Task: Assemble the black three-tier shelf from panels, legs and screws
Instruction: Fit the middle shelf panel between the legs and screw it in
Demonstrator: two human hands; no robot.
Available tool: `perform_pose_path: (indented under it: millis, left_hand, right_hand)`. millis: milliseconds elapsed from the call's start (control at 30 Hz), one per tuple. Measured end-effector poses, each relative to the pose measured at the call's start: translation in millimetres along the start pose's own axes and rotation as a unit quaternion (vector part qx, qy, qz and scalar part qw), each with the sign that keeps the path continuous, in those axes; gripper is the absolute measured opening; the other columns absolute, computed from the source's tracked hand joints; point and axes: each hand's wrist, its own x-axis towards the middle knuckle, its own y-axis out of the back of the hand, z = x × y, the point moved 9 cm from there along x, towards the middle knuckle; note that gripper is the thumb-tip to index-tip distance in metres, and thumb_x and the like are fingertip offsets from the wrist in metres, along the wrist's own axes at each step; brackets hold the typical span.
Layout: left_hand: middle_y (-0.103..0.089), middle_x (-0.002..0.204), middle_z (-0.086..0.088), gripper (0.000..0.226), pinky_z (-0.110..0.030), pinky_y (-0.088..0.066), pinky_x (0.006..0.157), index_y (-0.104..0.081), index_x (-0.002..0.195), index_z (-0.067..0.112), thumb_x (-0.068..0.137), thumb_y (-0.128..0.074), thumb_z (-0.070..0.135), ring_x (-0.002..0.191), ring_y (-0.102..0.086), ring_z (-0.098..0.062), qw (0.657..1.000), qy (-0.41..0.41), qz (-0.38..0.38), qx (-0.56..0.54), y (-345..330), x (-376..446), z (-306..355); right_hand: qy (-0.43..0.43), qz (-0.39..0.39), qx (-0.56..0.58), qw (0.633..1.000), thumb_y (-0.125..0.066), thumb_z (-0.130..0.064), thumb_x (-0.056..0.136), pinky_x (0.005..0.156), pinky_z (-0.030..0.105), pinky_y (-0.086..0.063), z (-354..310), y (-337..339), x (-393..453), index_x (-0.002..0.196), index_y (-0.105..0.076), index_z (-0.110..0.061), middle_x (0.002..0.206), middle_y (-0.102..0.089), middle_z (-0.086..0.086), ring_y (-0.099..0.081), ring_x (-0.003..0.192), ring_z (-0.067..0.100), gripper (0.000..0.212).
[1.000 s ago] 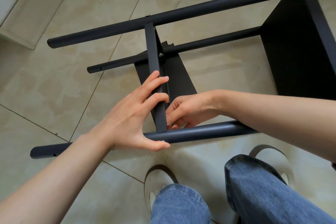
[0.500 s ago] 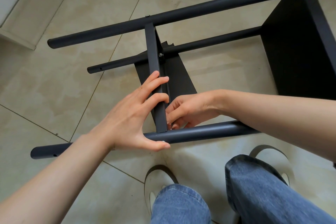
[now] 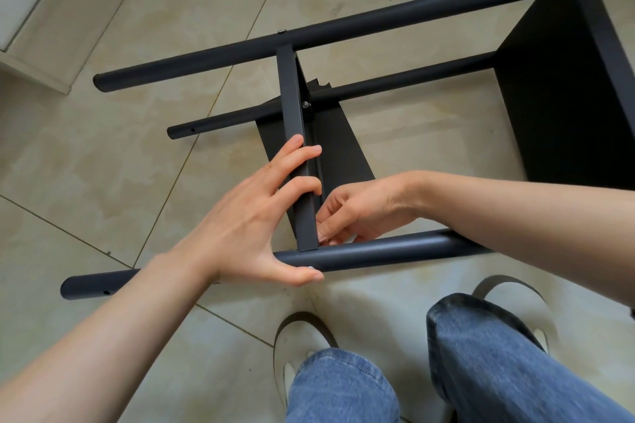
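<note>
Lying on its side on the tile floor (image 3: 103,154), shelf frame (image 3: 378,27) fills center to 2 o'clock. Left hand (image 3: 247,227) grasps the middle panel edge (image 3: 295,148), thumb under the near leg (image 3: 378,251). Right hand (image 3: 357,209) fingers are curled, pinching at that joint; can't tell what they hold.

Barely anything has changed over the last sec — your left hand (image 3: 251,227) is still clamped where it was, fingers over the panel edge (image 3: 298,165), thumb under the near leg (image 3: 378,252). Your right hand (image 3: 357,209) stays tucked at the joint; its fingertips (image 3: 323,228) look slightly lower, closer to the leg — can't tell more. Frame hasn't shifted on the floor (image 3: 103,154).
</note>
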Motion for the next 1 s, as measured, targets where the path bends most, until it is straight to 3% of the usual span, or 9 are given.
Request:
perform_pose_path:
  millis: [200, 400, 533, 633, 733, 800, 833, 933, 1000]
  left_hand:
    - [-0.011, 0.167, 0.005, 0.085, -0.029, -0.029, 0.107, -0.048, 0.131, 0.022, 0.068, -0.067, 0.077, 0.155, 0.002, -0.014, 1.0, -0.004, 0.006, 0.01, -1.1, -1.1, -1.1]
    - [0.002, 0.168, 0.012, 0.094, -0.033, -0.027, 0.114, -0.039, 0.148, 0.027, 0.073, -0.06, 0.081, 0.154, 0.007, -0.009, 1.0, 0.014, -0.004, 0.027, -1.1, -7.8, -0.9]
    - [0.018, 0.164, 0.021, 0.101, -0.029, -0.02, 0.115, -0.011, 0.159, 0.039, 0.078, -0.049, 0.084, 0.152, 0.017, -0.004, 0.997, 0.042, -0.027, 0.052, -3.8, -16.3, 0.3]
    - [0.029, 0.158, 0.028, 0.098, -0.03, -0.026, 0.116, 0.01, 0.154, 0.051, 0.08, -0.044, 0.085, 0.151, 0.017, -0.001, 0.993, 0.093, -0.041, 0.051, -6.5, -25.8, 1.9]
    - [0.031, 0.156, 0.032, 0.095, -0.03, -0.042, 0.105, 0.015, 0.151, 0.055, 0.084, -0.047, 0.08, 0.151, -0.017, -0.008, 0.986, 0.157, -0.031, 0.04, -8.3, -37.7, 7.4]
    - [0.022, 0.16, 0.031, 0.091, -0.024, -0.047, 0.088, 0.004, 0.156, 0.049, 0.087, -0.05, 0.074, 0.131, -0.05, -0.01, 0.98, 0.193, -0.007, 0.049, -6.5, -43.9, 11.8]
    - [0.012, 0.163, 0.028, 0.088, -0.024, -0.048, 0.085, -0.004, 0.158, 0.045, 0.089, -0.052, 0.07, 0.124, -0.055, -0.01, 0.977, 0.209, 0.011, 0.051, -4.4, -46.6, 14.4]
    - [-0.04, 0.156, 0.014, 0.074, -0.029, -0.05, 0.095, -0.022, 0.157, 0.036, 0.095, -0.057, 0.055, 0.125, -0.057, -0.012, 0.97, 0.228, 0.058, 0.057, 3.6, -56.5, 25.4]
    - [-0.058, 0.14, 0.011, 0.062, -0.029, -0.05, 0.097, -0.032, 0.153, 0.034, 0.097, -0.059, 0.043, 0.12, -0.059, -0.01, 0.968, 0.233, 0.074, 0.066, 7.9, -66.5, 33.5]
  right_hand:
    - [0.01, 0.029, -0.017, 0.999, -0.056, -0.017, 0.099, 0.078, 0.025, -0.053, -0.3, 1.9, -5.3, 0.093, -0.066, -0.007, 0.088, -0.063, 0.007, -0.059, 0.084, 0.019, 0.016]
    - [0.009, 0.101, -0.051, 0.994, -0.058, -0.018, 0.099, 0.065, 0.014, -0.048, -10.4, -1.6, -28.1, 0.089, -0.07, -0.016, 0.079, -0.066, -0.003, -0.06, 0.07, 0.006, 0.016]
    - [-0.03, 0.213, -0.309, 0.926, -0.056, -0.033, 0.099, 0.071, 0.014, -0.043, -26.2, 1.6, -54.6, 0.106, -0.073, -0.021, 0.085, -0.068, -0.014, -0.06, 0.076, -0.002, 0.021]
    - [-0.044, 0.247, -0.375, 0.892, -0.05, -0.036, 0.101, 0.075, 0.022, -0.043, -33.6, -10.1, -70.3, 0.105, -0.07, -0.018, 0.087, -0.068, -0.009, -0.058, 0.078, 0.005, 0.028]
    - [-0.053, 0.277, -0.418, 0.863, -0.05, -0.033, 0.101, 0.084, 0.027, -0.046, -36.7, -24.8, -82.3, 0.117, -0.066, -0.018, 0.107, -0.071, 0.0, -0.062, 0.093, 0.013, 0.028]
    - [-0.057, 0.3, -0.466, 0.83, -0.052, -0.03, 0.099, 0.091, 0.032, -0.048, -38.6, -33.9, -87.4, 0.126, -0.062, -0.017, 0.117, -0.067, 0.003, -0.061, 0.104, 0.022, 0.031]
    - [-0.059, 0.306, -0.484, 0.818, -0.053, -0.027, 0.098, 0.091, 0.035, -0.049, -38.0, -38.7, -88.7, 0.127, -0.061, -0.017, 0.117, -0.067, 0.005, -0.061, 0.105, 0.025, 0.031]
    - [-0.061, 0.326, -0.517, 0.789, -0.053, -0.022, 0.096, 0.09, 0.042, -0.05, -35.7, -48.0, -92.8, 0.125, -0.058, -0.017, 0.114, -0.065, 0.008, -0.06, 0.102, 0.027, 0.03]
    - [-0.061, 0.342, -0.53, 0.774, -0.052, -0.018, 0.096, 0.09, 0.041, -0.05, -35.5, -49.9, -96.8, 0.128, -0.055, -0.018, 0.117, -0.062, 0.007, -0.058, 0.102, 0.025, 0.032]
